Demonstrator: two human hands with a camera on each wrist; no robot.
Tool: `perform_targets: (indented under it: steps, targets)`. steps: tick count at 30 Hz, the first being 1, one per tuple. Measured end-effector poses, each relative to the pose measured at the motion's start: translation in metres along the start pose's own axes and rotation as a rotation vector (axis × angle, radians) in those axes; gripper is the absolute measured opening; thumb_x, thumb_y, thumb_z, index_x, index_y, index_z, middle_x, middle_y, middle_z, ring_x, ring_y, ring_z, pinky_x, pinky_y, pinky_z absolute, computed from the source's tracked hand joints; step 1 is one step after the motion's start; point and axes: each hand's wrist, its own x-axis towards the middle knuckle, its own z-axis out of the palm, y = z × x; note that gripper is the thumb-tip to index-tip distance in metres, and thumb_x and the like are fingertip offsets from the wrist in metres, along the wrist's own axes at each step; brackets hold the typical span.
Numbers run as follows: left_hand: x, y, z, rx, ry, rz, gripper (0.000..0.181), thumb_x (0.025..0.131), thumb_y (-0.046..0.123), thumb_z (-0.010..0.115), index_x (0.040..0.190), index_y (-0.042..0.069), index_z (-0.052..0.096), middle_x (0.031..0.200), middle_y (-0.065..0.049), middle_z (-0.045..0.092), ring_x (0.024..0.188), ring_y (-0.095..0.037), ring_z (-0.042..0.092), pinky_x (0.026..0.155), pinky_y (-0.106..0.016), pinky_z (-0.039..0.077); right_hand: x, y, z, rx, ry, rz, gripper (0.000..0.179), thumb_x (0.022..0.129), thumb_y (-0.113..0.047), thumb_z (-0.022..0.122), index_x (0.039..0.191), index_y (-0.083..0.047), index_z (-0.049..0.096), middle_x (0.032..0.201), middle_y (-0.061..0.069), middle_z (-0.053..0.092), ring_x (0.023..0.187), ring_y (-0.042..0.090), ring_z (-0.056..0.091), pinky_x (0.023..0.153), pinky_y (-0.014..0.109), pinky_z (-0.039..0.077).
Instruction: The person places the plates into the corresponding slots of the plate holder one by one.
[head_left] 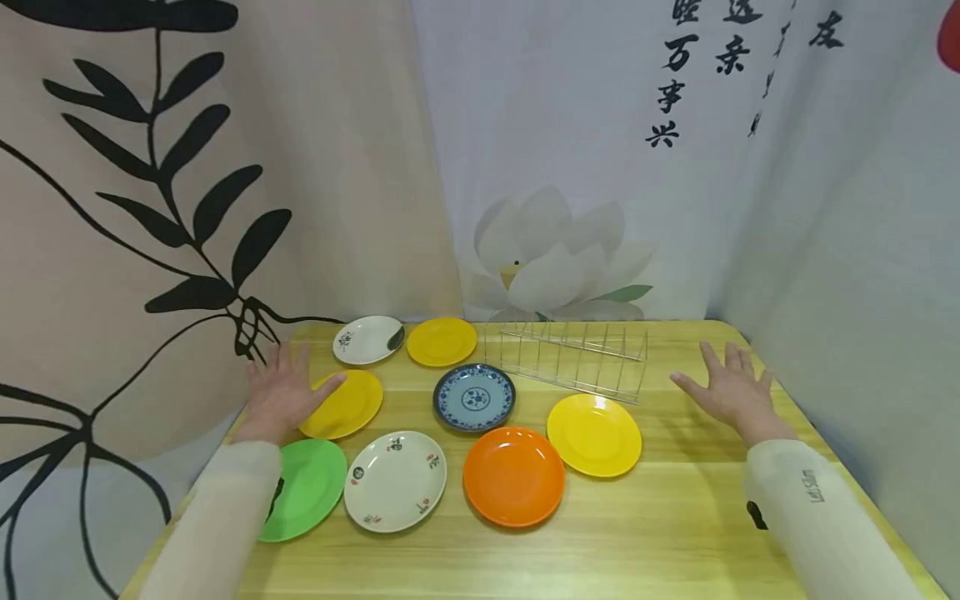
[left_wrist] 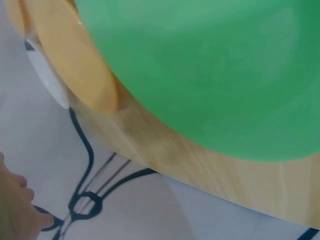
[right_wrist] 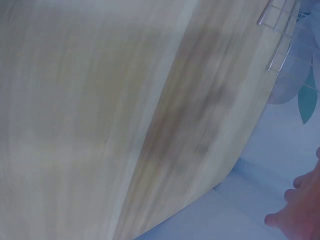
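Observation:
My left hand (head_left: 283, 393), fingers spread and holding nothing, hovers by the table's left side. It overlaps a yellow plate (head_left: 351, 408) in the head view, and a green plate (head_left: 309, 490) lies nearer, partly behind the sleeve. On the right my right hand (head_left: 727, 388) is spread too, with nothing in it, its shadow falling on the wood. Closest to it are another yellow plate (head_left: 594, 435) and a wire rack (head_left: 570, 358). Mid-table lie a blue patterned plate (head_left: 474, 397), an orange plate (head_left: 513, 477) and a white plate with small motifs (head_left: 396, 482).
At the back left sit a white oval-looking plate (head_left: 367, 340) and a yellow plate (head_left: 442, 342). The wooden table (head_left: 660, 533) ends against printed curtains (head_left: 360, 167) behind and at both sides.

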Motion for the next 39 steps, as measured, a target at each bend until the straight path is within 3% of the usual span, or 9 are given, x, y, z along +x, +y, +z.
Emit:
perform_targets:
  steps: [7,13,20,25,34,39]
  targets:
    - [0.004,0.017,-0.003,-0.052,-0.028,0.024,0.108,0.089,0.079,0.035,0.155,-0.004,0.015,0.155,-0.040,0.001,0.143,-0.055,0.000,0.107,-0.075,-0.006,0.005,-0.009,0.001,0.070,0.010,-0.019,0.098,0.096,-0.070,0.035,0.157,-0.002,0.002,0.152,0.044,-0.004,0.139,0.060,-0.004,0.102,0.080,-0.003]
    - [0.007,0.038,-0.004,-0.083,-0.039,0.058,0.109,0.088,0.082,0.033,0.157,0.000,0.012,0.155,-0.038,0.008,0.142,-0.055,0.005,0.108,-0.074,-0.004,0.008,-0.019,0.004,0.116,0.021,-0.041,0.095,0.097,-0.067,0.037,0.158,-0.002,0.003,0.152,0.043,0.000,0.139,0.061,0.001,0.103,0.080,0.003]
    - [0.005,0.066,-0.011,-0.146,-0.083,0.093,0.104,0.091,0.077,0.039,0.158,0.002,0.012,0.159,-0.033,0.008,0.144,-0.052,0.008,0.112,-0.071,0.003,0.010,-0.029,0.008,0.215,0.010,-0.047,0.091,0.100,-0.062,0.039,0.158,-0.002,0.003,0.154,0.041,-0.001,0.138,0.061,0.004,0.104,0.078,0.011]
    - [0.004,0.080,-0.012,-0.220,-0.116,0.108,0.098,0.093,0.071,0.044,0.159,0.005,0.012,0.160,-0.029,0.009,0.145,-0.048,0.010,0.114,-0.068,0.004,0.012,-0.035,0.011,0.280,0.033,-0.059,0.087,0.101,-0.056,0.043,0.158,-0.001,0.006,0.155,0.039,0.006,0.139,0.059,0.010,0.106,0.075,0.015]
    - [0.006,0.105,0.000,-0.477,-0.216,0.056,0.101,0.089,0.077,0.044,0.160,0.014,0.011,0.163,-0.018,0.015,0.147,-0.039,0.016,0.116,-0.062,0.015,0.016,-0.046,0.013,0.367,0.041,-0.053,0.082,0.103,-0.049,0.046,0.158,-0.003,0.006,0.154,0.037,0.017,0.129,0.058,0.035,0.103,0.070,0.032]
    - [0.004,0.123,0.010,-0.632,-0.276,-0.011,0.105,0.085,0.079,0.047,0.161,0.018,0.009,0.165,-0.014,0.011,0.148,-0.038,0.013,0.116,-0.061,0.015,0.017,-0.049,0.017,0.434,0.025,-0.022,0.081,0.103,-0.046,0.048,0.159,-0.005,0.006,0.153,0.036,0.022,0.131,0.057,0.035,0.102,0.067,0.036]
